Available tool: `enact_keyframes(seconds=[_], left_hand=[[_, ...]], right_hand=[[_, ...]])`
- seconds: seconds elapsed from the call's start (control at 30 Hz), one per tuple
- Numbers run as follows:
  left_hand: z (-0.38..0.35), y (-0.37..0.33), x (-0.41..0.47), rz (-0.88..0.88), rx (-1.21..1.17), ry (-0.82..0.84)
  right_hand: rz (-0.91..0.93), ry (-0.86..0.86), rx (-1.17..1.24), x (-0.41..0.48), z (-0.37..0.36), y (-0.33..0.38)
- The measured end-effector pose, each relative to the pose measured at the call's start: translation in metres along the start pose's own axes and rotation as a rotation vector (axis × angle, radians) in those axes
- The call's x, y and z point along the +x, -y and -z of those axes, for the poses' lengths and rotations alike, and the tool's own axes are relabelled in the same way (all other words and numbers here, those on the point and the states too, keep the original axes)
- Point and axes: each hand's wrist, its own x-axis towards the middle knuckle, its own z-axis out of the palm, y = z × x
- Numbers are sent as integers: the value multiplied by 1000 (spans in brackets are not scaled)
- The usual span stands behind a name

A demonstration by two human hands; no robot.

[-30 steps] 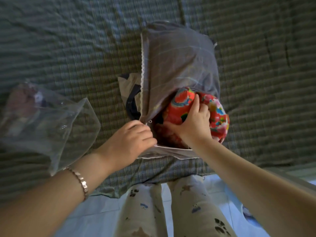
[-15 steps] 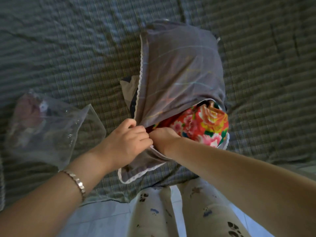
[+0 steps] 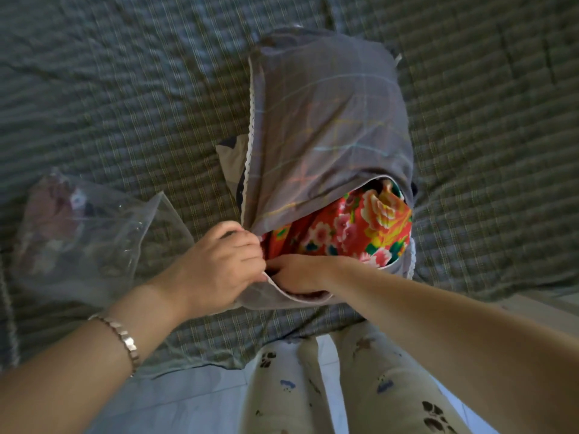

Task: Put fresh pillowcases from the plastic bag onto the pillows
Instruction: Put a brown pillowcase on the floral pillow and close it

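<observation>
A red floral pillow [image 3: 360, 230] lies on the bed, mostly inside a grey plaid pillowcase [image 3: 326, 126] with white lace trim. Only the pillow's near end shows at the case's open mouth. My left hand [image 3: 219, 264] is closed on the left corner of the pillowcase opening. My right hand [image 3: 300, 274] reaches into the mouth at the lower left corner, its fingers hidden in the fabric beside the pillow. A clear plastic bag [image 3: 84, 233] lies flat on the bed to the left, with some folded cloth dimly visible inside.
A green-grey checked bedspread [image 3: 125, 104] covers the bed. Its near edge hangs over a pale tiled floor [image 3: 188, 399]. My legs in printed trousers [image 3: 360, 386] stand against the bed edge. Another dark and beige cloth [image 3: 230, 161] peeks from under the pillowcase's left side.
My right hand left the pillow's end and slid into the lower left corner of the case mouth. The pillowcase came further down over the pillow. My left hand kept its grip.
</observation>
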Motion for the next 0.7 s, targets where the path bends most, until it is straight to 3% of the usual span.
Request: enact_keyframes(seconds=[0.07,0.1,0.17,0.27,0.37,0.43,0.5,0.6,0.7], left_hand=[[-3,-2,6,-45,19,45],[-6,0,5,-57,29,78],[-9,10,-2,4,55,122],[-4,24,-10,195,51,95],[-6,29,-10,209,9,142],[-12,26,-6,180,2,202],[-18,16,6,179,14,259],[-22,-17,42,211,-51,189],[-29,-67,102,104,-112,28]], right_hand=[[-57,64,-244,9,2,8],[-85,46,-253,13,1,11],[-74,-71,-111,16,-5,9],[35,-405,158,-7,-15,-12],[164,-577,-262,-62,-27,-70],[88,-747,-549,-93,-23,-128],[-42,-806,-655,-114,-6,-168],[43,-799,-500,-123,0,-178],[150,-853,-447,-126,-15,-157]])
